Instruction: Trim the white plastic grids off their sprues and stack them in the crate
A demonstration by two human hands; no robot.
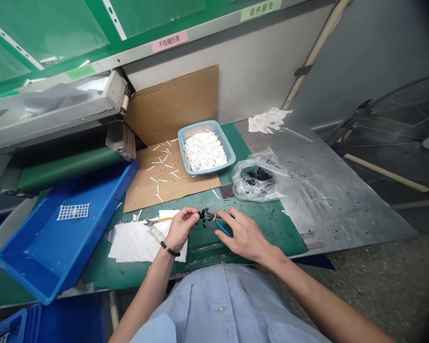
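Note:
My left hand (pixel 183 227) is closed in a pinch on a small black plastic part (pixel 202 214) above the green mat. My right hand (pixel 240 233) is wrapped round blue-handled cutting pliers (pixel 223 227), whose jaws meet the black part. Loose black bits lie on the mat just under the jaws. Beside my left wrist, a second pair of pliers with yellow handles (pixel 163 219) rests on white cloth (pixel 132 242). Farther right sits a clear plastic bag (pixel 241 183) with black parts (pixel 259 174) inside.
A light-blue basket (pixel 229 151) full of white sticks stands on cardboard (pixel 143 195), where several sticks are scattered. A big blue bin (pixel 39 252) leans at left below a conveyor (pixel 71 166). White gloves (pixel 270 120) lie at back right, near a fan (pixel 407 128).

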